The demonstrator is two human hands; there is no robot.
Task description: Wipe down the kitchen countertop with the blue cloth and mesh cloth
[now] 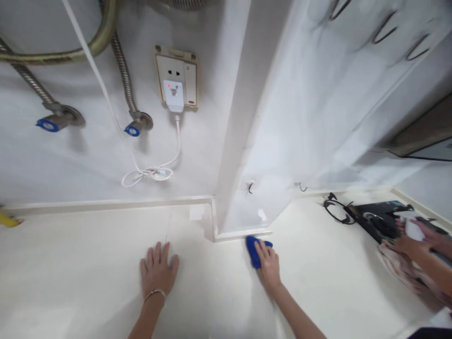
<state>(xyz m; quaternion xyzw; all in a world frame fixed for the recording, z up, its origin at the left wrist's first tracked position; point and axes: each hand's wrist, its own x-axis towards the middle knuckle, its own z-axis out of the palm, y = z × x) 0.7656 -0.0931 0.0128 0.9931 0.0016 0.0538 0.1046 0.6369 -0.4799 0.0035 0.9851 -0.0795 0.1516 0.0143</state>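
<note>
Right hand [268, 263] clamped on blue cloth [253, 250], cloth lying on surface [212, 282], long axis running near to far, far end at white base trim [243, 233], left hand [157, 270] flat to the left, fingers spread, holding nothing

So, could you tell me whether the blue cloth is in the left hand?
No, the blue cloth is under the right hand, while the left hand lies flat.

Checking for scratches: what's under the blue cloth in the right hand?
The right hand holds a blue cloth on the cream countertop; the surface beneath is covered, so unseen.
</note>
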